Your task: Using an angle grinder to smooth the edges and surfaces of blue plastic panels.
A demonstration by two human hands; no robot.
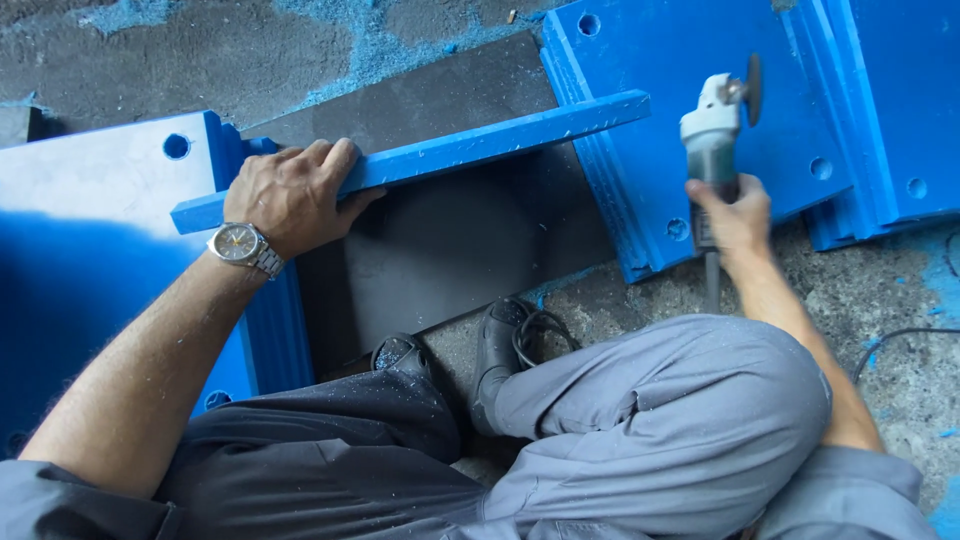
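Under the left hand (292, 196) lay a long blue plastic bar (450, 152), and the grip was closed over its near end, fingers curled across the top edge and palm pressing down, likely to pin the bar so it would not shift. A steel wristwatch (240, 243) sat just behind that grip. The bar ran away from the left grip toward the upper right, bridging from a blue slab with holes (120, 170) to another blue panel (650, 120), its middle hanging over a dark grey sheet (450, 230) on the concrete floor (150, 60). That span probably kept the bar's edge free and reachable.

The right hand (738, 215) was wrapped tight around the body of an angle grinder (715, 125), disc (752, 88) up and away from the grip, held clear of the bar, well to the right of it, above the blue panel. Disc not touching anything that I could tell. Its cable (900, 340) trailed on the floor behind the right grip.

Below both grips: grey trousers, a raised knee (700, 400), black shoes (500, 350) planted on the floor beside the grey sheet. Blue dust (380, 45) was scattered beyond the bar.
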